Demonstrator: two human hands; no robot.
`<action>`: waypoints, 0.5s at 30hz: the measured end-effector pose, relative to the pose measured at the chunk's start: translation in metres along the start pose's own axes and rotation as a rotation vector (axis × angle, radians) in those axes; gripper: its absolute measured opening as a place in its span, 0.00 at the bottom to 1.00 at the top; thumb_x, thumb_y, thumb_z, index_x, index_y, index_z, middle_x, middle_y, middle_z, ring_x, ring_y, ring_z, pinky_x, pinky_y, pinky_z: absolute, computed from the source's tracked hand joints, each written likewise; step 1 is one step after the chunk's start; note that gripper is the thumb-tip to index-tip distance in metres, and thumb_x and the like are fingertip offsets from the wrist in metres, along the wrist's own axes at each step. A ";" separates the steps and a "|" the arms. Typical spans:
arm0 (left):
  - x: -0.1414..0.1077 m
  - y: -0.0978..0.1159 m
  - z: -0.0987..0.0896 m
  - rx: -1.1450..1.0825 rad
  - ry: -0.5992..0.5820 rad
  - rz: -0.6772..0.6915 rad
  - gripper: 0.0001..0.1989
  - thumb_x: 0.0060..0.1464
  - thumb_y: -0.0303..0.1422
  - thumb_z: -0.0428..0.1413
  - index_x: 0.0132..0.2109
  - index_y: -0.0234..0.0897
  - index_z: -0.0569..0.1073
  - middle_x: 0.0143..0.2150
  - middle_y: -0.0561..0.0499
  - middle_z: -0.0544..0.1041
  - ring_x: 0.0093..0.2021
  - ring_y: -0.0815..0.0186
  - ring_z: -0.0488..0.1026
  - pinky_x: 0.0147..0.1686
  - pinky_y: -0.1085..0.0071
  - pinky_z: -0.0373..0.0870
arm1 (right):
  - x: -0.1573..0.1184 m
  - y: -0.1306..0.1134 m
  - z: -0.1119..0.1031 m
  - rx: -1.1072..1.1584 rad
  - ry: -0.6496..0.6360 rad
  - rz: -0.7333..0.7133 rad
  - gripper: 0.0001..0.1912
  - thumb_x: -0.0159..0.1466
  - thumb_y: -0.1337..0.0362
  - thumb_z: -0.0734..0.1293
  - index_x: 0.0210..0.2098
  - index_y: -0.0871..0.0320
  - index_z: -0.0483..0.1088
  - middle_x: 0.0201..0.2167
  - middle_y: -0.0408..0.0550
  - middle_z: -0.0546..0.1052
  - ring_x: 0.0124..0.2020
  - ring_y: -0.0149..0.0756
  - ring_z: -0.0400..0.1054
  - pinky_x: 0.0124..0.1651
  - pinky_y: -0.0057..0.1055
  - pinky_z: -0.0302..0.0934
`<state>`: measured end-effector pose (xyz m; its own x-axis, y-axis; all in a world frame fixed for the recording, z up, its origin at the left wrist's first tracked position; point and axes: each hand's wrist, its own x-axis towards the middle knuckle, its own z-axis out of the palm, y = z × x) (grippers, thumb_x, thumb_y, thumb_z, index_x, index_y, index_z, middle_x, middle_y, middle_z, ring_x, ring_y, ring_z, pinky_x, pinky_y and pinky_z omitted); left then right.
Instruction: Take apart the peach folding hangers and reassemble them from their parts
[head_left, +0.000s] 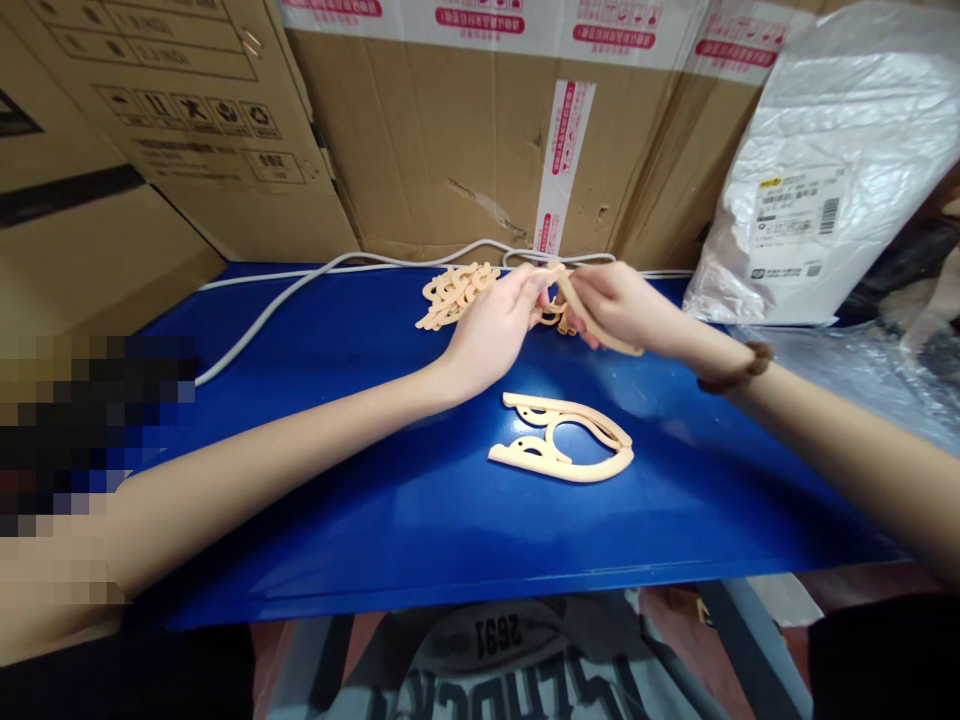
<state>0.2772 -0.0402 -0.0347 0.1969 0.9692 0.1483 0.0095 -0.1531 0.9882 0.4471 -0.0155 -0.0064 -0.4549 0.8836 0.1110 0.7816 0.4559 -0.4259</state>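
Observation:
My left hand (495, 325) pinches the top end of a peach plastic hanger part near the back of the blue table. My right hand (626, 308) is closed on the long curved hanger arm (596, 322), which slants down to the right below its fingers. The two hands nearly meet, and the fingertips partly hide how the parts join. Several loose peach hanger parts (459, 288) lie heaped just left of my left hand. A few small peach pieces (568, 325) show beneath the hands. Closer to me, a folded peach hanger (600, 468) lies flat on the table.
Cardboard boxes (450, 150) stand along the back edge of the blue table (375, 520). A white cable (277, 300) runs across the rear and left. To the right are a white plastic parcel bag (847, 130) and clear plastic wrap (847, 360).

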 end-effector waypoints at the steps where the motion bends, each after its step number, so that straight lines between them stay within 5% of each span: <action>1: 0.004 0.002 -0.004 0.028 0.015 0.033 0.18 0.70 0.29 0.45 0.29 0.36 0.66 0.24 0.55 0.64 0.21 0.75 0.59 0.22 0.81 0.54 | 0.005 0.002 -0.004 0.133 0.031 0.027 0.15 0.71 0.65 0.52 0.31 0.54 0.64 0.24 0.46 0.73 0.20 0.34 0.66 0.27 0.33 0.60; 6: 0.038 0.006 -0.042 0.262 0.132 0.038 0.15 0.66 0.29 0.50 0.31 0.34 0.76 0.26 0.52 0.69 0.24 0.71 0.60 0.26 0.76 0.55 | 0.020 0.025 -0.016 0.179 0.249 0.034 0.10 0.69 0.64 0.58 0.38 0.56 0.70 0.28 0.46 0.73 0.25 0.34 0.66 0.30 0.32 0.63; 11: 0.077 -0.017 -0.084 0.530 0.281 0.005 0.09 0.56 0.35 0.61 0.32 0.34 0.76 0.29 0.50 0.73 0.29 0.66 0.66 0.32 0.70 0.59 | 0.021 0.051 -0.017 -0.183 0.429 -0.144 0.13 0.70 0.61 0.59 0.47 0.59 0.71 0.39 0.53 0.77 0.38 0.40 0.68 0.42 0.37 0.61; 15: 0.086 -0.037 -0.097 0.819 0.307 -0.016 0.14 0.51 0.40 0.64 0.27 0.37 0.72 0.28 0.49 0.73 0.32 0.61 0.69 0.35 0.66 0.61 | 0.019 0.062 -0.013 -0.505 0.440 -0.324 0.16 0.73 0.60 0.55 0.46 0.59 0.73 0.41 0.56 0.78 0.42 0.43 0.68 0.43 0.38 0.58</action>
<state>0.1983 0.0675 -0.0547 -0.0808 0.9636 0.2548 0.7344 -0.1153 0.6688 0.4919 0.0312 -0.0191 -0.5657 0.6092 0.5557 0.7867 0.6006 0.1424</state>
